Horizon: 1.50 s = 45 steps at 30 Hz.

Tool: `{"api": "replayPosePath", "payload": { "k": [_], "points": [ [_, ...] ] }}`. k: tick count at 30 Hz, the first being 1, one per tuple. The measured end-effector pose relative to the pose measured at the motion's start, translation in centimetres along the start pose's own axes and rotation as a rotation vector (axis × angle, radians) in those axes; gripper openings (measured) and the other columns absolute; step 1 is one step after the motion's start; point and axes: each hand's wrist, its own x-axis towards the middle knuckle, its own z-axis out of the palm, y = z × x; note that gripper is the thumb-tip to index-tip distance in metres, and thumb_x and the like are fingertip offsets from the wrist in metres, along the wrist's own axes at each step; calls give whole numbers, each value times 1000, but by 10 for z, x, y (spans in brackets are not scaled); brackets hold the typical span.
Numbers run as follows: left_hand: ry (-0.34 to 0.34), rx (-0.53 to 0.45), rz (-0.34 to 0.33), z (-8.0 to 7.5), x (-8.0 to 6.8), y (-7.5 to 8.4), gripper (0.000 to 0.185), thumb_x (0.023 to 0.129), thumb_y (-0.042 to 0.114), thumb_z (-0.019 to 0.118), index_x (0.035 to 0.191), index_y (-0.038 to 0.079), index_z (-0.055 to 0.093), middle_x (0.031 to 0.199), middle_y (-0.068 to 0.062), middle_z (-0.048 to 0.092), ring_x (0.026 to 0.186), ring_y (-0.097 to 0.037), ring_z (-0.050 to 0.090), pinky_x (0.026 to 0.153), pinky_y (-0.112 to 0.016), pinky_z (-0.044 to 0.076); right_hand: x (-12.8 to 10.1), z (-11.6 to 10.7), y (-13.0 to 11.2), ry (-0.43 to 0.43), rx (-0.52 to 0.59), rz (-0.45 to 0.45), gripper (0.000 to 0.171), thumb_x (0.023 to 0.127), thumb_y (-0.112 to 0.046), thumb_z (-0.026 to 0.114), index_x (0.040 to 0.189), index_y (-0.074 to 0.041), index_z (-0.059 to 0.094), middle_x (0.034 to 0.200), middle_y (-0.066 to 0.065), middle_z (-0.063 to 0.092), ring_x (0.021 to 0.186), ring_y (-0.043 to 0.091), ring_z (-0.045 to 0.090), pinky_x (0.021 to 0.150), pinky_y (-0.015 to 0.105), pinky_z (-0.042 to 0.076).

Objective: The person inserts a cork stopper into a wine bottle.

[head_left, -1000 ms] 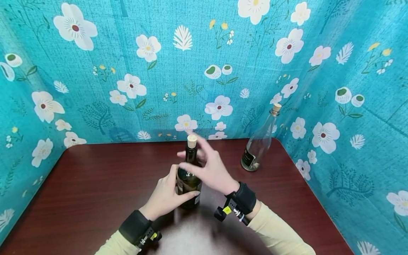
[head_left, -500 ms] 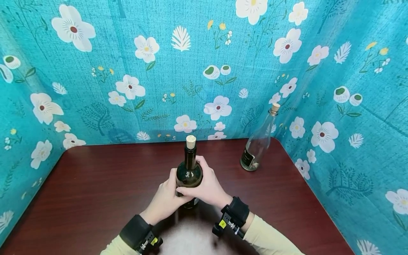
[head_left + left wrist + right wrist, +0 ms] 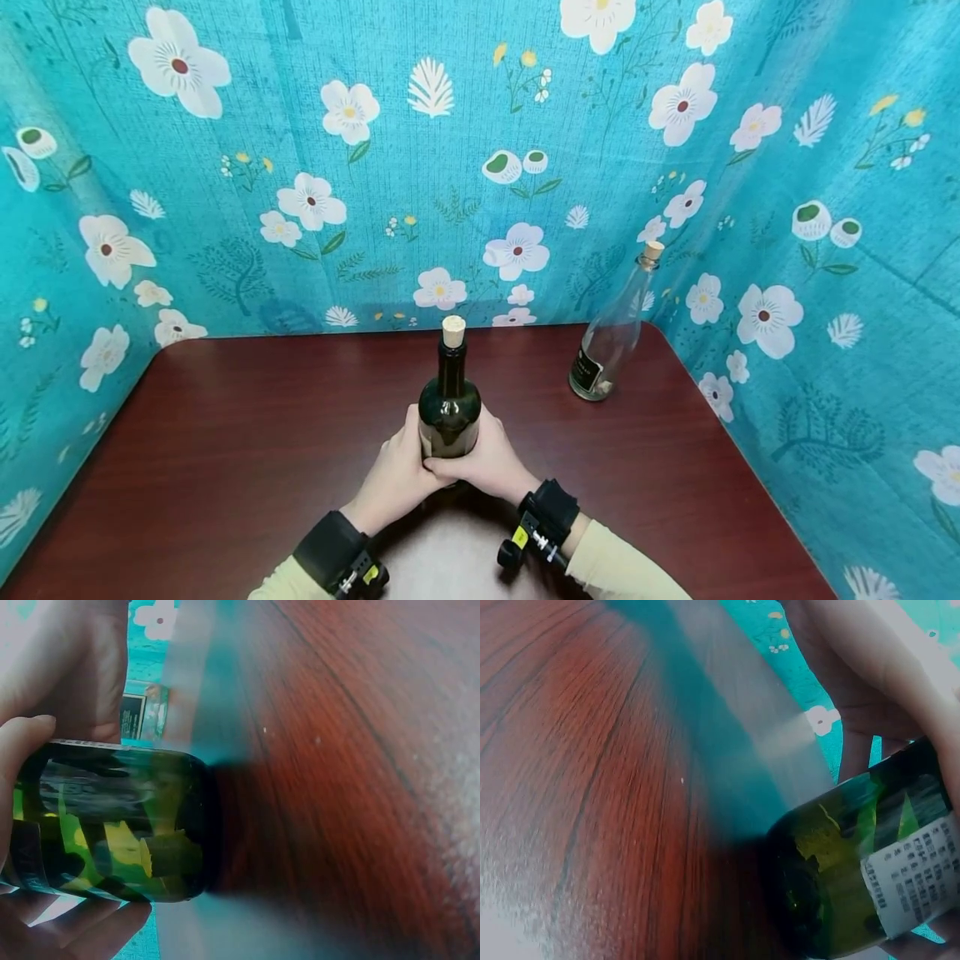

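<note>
A dark green wine bottle [image 3: 450, 408] stands upright at the middle of the table, with a pale cork [image 3: 453, 331] in its mouth. My left hand [image 3: 397, 475] grips its body from the left. From the other side my right hand [image 3: 491, 458] holds it too, and the thumbs meet at the front. The left wrist view shows the bottle's base [image 3: 202, 832] down at the table surface, with a cork-like piece [image 3: 171, 853] seen through the glass. A white printed label [image 3: 915, 874] shows on the body in the right wrist view. Some fingers are hidden behind the bottle.
A clear glass bottle [image 3: 611, 342] with a cork and a black label stands at the back right of the dark red wooden table [image 3: 262, 417]. A turquoise flowered curtain [image 3: 450, 167] surrounds the table's back and sides.
My right hand has come down from beside the bottle's neck onto its body and then slid lower. The left hand stays around the body. The clear bottle has not moved.
</note>
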Motion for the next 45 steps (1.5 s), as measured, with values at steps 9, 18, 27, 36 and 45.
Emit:
{"api": "replayPosePath", "payload": {
  "k": [9,18,27,36,45],
  "points": [
    [-57,-141,39,0,0,1,75,85,26,86,146,28,43,128,4,63,111,-13,65,87,-36,55,-5,-17,0,110,-5,-54,73,77,-18,91,139,-23,53,125,-2,66,110,19,65,92,41,52],
    [-17,-113,114,-7,0,2,42,97,17,72,134,35,60,84,10,72,73,-7,70,60,-27,52,-19,-88,-24,401,-20,-68,63,75,4,87,131,-6,59,115,9,70,102,22,67,88,37,53],
    [19,10,174,-7,-4,-2,51,82,-8,68,113,32,71,68,26,54,56,9,54,50,-21,38,-55,-153,-42,666,-210,120,63,78,-3,87,133,-2,55,119,7,66,101,10,61,84,26,48],
    [65,18,177,-10,-5,-3,45,78,-8,69,112,22,69,68,22,50,55,3,48,54,-23,42,-85,-188,-4,781,-306,286,67,81,-12,87,138,-12,53,125,6,62,107,7,55,90,29,44],
    [43,20,165,-10,-6,-2,43,79,-8,69,113,20,69,67,23,50,56,3,48,57,-23,44,-92,-206,37,813,-318,333,71,80,-26,90,139,-16,51,125,1,61,110,12,54,93,38,42]
  ]
}}
